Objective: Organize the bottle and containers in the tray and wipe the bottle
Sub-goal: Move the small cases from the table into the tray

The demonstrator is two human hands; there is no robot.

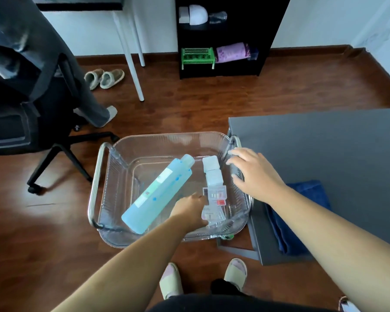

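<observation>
A clear plastic tray (pixel 167 140) with metal handles stands beside the grey table. Inside it a light blue bottle (pixel 159 192) lies on its side, slanting from near left to far right. Small clear and white containers (pixel 213 174) lie in a row along the tray's right side. My left hand (pixel 190 210) reaches into the tray between the bottle and the near containers; its fingers are hidden beneath it. My right hand (pixel 254 172) rests with spread fingers on the tray's right wall, next to the right handle.
A grey table (pixel 324 158) stands to the right with a dark blue cloth (pixel 311 212) at its near edge. A black office chair (pixel 20 131) with clothing is at left. Slippers, white table legs and a black shelf lie beyond. My feet are below the tray.
</observation>
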